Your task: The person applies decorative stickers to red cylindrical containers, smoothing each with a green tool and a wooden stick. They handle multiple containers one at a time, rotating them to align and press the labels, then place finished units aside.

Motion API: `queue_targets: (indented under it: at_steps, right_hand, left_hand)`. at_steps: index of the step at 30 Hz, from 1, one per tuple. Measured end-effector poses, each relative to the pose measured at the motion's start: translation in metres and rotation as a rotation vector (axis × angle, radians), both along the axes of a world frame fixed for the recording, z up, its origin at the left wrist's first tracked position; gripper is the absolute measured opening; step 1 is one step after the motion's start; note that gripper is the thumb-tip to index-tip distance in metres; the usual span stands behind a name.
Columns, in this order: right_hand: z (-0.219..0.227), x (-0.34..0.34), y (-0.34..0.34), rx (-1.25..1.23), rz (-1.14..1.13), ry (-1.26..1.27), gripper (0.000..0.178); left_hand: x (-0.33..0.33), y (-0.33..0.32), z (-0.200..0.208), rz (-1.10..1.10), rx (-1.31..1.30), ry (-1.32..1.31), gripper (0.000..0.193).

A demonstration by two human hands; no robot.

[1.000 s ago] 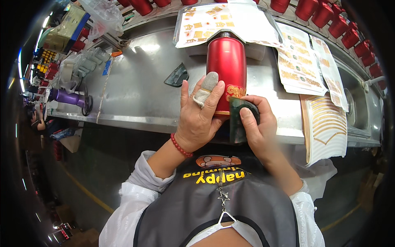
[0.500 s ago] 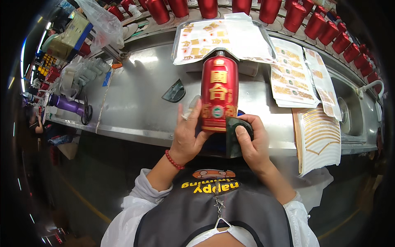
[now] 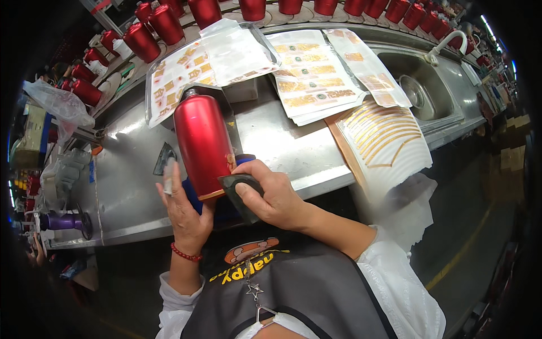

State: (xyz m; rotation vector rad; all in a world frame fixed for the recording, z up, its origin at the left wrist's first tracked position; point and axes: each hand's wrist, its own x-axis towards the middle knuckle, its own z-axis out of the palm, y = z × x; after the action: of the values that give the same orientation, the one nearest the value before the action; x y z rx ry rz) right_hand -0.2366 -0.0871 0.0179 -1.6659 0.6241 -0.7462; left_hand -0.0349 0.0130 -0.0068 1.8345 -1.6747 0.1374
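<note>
A glossy red bottle (image 3: pixel 202 138) rests on its side in a dark holder (image 3: pixel 225 107), its neck pointing away from me. My left hand (image 3: pixel 189 223) holds its lower left side, thumb by the base and fingers along the wall; one finger carries a white wrap. In my right hand (image 3: pixel 275 195) is a dark green scraper (image 3: pixel 241 208), its edge against the bottle's lower right side. Some gold marking shows at that side, while the upward face is plain red. Another dark scraper (image 3: pixel 164 159) lies on the metal bench left of the bottle.
Behind the bottle, a metal tray (image 3: pixel 272 47) bears sheets of gold decals. More decal sheets (image 3: pixel 316 76) and a stack with gold curved strips (image 3: pixel 384 135) lie to the right, before a sink (image 3: pixel 420 85). Red bottles (image 3: pixel 206 12) line the far side. A purple tool (image 3: pixel 62 221) sits far left.
The bottle has turned about its length: the face with gold characters no longer points up, and plain red does. My right hand still presses the scraper near its base. The view has swung right.
</note>
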Motion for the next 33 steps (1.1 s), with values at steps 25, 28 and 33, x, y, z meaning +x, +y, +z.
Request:
queue_targets:
  at_steps: [25,28,33]
  right_hand:
    - [-0.068,-0.227,-0.462,-0.487,-0.868,1.099,0.035]
    - [-0.065,-0.231,-0.454,-0.752,-0.931,0.999,0.03]
    - [-0.028,-0.212,-0.437,-0.721,-0.673,0.76,0.027]
  left_hand:
    - [-0.001,-0.006,-0.004,-0.061,-0.016,0.033,0.097]
    - [-0.001,-0.008,-0.003,-0.071,-0.011,0.026,0.096]
    - [-0.001,-0.008,-0.003,-0.074,-0.016,0.023,0.092]
